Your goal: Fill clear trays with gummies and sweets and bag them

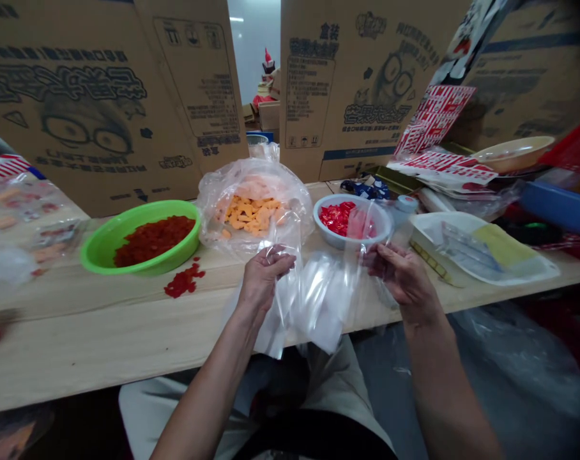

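Note:
My left hand [264, 278] is closed in a pinch on a clear plastic bag [290, 233]. With its fingertips pressed together, my right hand [402, 271] grips clear plastic [356, 239] too; whether both hold the same bag I cannot tell. Several flat clear bags [321, 300] lie between the hands, over the table's front edge. Beyond my left hand sits a large open plastic bag [297, 185] of orange pieces [251, 214]. A pale blue bowl [387, 225] with small red packets [336, 219] stands just behind my right hand.
On the wooden table [103, 338], a green bowl [91, 259] holds red pieces [153, 243]; some red pieces [184, 280] lie beside it. A white tray [529, 271] and yellow tape measure [431, 263] lie right. Cardboard boxes [189, 96] wall the back.

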Demonstrator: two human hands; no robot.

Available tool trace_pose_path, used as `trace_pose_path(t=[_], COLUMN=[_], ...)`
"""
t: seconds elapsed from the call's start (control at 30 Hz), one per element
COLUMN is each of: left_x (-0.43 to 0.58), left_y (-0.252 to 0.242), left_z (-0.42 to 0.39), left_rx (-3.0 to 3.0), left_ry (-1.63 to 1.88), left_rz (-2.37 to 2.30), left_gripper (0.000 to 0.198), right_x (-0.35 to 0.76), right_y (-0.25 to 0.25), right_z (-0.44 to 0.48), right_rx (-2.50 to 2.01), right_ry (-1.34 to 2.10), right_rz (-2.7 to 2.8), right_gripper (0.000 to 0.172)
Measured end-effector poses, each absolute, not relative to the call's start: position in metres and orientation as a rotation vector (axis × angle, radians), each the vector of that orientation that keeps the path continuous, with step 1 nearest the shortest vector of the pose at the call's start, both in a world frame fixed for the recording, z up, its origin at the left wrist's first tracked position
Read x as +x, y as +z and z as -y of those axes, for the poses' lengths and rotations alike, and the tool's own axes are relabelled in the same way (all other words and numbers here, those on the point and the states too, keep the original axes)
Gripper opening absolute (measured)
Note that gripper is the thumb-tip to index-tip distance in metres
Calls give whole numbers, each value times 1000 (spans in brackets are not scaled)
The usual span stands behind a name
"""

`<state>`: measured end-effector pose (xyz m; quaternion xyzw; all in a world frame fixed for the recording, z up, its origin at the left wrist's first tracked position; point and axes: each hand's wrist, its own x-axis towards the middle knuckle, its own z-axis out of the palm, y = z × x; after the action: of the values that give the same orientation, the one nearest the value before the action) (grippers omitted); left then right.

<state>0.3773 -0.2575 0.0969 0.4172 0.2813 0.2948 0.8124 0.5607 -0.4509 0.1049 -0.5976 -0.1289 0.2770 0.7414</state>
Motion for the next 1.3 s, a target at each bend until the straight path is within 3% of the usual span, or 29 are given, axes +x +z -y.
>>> trace_pose_path(t=[0.5, 0.67, 0.87, 1.1, 1.3], left_x=[370, 368, 367, 362, 365], left_y=[96, 91, 85, 90, 83], left_z=[248, 248, 254, 257, 253], left_rx=[991, 1029, 1053, 1072, 968], left_ry=[705, 725, 742, 729, 698], left_rz=[-717, -759, -735, -706, -753], left_gripper=[48, 61, 100, 89, 48], right_x=[535, 527, 520, 517, 513], right_y=[120, 127, 131, 132, 133], right_z=[425, 415, 400, 388, 380], right_rx=[-1178, -1113, -1094, -995, -1037], right_ry=[799, 900, 932, 896, 933], right_rz=[464, 513, 527, 615, 552], right_gripper=[29, 29, 34, 32, 26])
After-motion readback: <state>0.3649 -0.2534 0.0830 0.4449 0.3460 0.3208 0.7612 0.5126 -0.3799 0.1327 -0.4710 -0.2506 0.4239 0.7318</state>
